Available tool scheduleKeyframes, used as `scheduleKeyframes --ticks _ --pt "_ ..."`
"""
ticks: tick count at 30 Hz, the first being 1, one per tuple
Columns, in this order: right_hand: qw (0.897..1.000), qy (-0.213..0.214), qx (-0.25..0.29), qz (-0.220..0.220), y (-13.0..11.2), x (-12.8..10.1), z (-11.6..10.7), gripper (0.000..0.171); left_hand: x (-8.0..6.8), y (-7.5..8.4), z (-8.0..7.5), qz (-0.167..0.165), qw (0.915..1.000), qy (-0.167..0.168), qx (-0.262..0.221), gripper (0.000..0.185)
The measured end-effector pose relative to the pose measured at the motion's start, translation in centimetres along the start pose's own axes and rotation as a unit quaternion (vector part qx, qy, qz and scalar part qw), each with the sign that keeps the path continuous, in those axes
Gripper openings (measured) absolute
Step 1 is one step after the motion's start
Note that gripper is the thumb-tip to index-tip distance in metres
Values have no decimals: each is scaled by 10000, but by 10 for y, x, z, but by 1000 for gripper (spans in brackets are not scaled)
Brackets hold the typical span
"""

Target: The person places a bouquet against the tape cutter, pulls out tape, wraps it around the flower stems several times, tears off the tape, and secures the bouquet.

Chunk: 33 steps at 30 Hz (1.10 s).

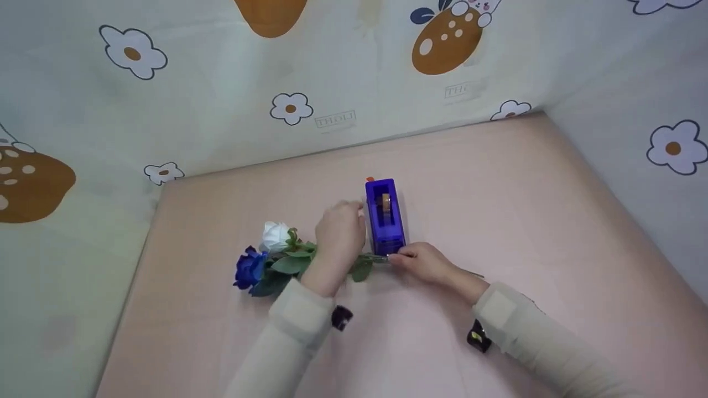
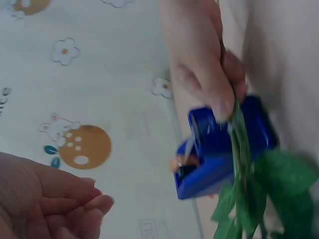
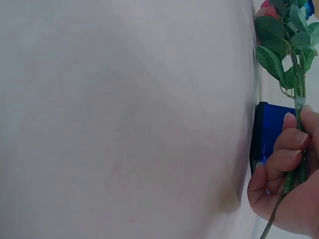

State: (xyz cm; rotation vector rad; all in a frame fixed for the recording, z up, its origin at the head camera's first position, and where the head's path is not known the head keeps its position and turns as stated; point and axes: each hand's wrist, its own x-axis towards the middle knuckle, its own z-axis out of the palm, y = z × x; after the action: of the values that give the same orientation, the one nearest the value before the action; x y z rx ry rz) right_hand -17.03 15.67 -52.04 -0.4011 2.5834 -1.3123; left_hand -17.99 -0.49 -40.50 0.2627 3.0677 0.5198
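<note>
My right hand (image 1: 428, 264) grips the green stems of a bunch of artificial roses (image 3: 299, 79), its thumb and fingers wrapped round them. Clear tape (image 3: 299, 102) circles the stems just above those fingers. To the left lie a white rose (image 1: 275, 236) and a blue rose (image 1: 250, 268); a pinkish-red rose (image 3: 268, 10) shows in the right wrist view. My left hand (image 1: 340, 232) is above the leafy stems, left of a blue tape dispenser (image 1: 389, 235). Its fingers are curled with the tips close together, and nothing shows between them in the left wrist view (image 2: 60, 201).
The dispenser stands just beyond the stems, with a roll of tape (image 1: 386, 203) inside. A pinkish cover (image 1: 498, 193) lies over the table. Patterned sheeting (image 1: 221, 99) rises along the back and both sides.
</note>
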Motion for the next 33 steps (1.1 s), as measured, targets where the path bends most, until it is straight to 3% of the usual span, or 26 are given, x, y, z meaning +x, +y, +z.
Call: scheduleKeyframes --ticks 1,4,6,10,13,19,24,33 --pt "10000 -27 68 35 0 1 0 38 12 0 -2 71 9990 -62 437 26" --pt "9995 -132 267 111 0 3 0 39 40 -3 3 232 9885 -762 1289 38" --pt "9989 -206 389 139 1 3 1 40 54 -5 12 207 9832 -1121 1426 49" --pt "9978 -246 584 202 1 5 1 38 68 -9 25 193 9833 -1264 1297 67" --pt "9976 -194 615 253 0 7 -1 34 74 -11 32 255 9841 -1245 1238 74" --pt "9955 -224 762 514 -4 8 -5 33 80 -10 38 2 9802 -1385 1417 77" --pt "9921 -422 903 757 -7 7 -4 38 79 -2 36 154 9754 -1419 1681 75" --pt "9941 -497 832 486 -3 8 -2 36 83 2 38 1 9744 -1509 1664 73"
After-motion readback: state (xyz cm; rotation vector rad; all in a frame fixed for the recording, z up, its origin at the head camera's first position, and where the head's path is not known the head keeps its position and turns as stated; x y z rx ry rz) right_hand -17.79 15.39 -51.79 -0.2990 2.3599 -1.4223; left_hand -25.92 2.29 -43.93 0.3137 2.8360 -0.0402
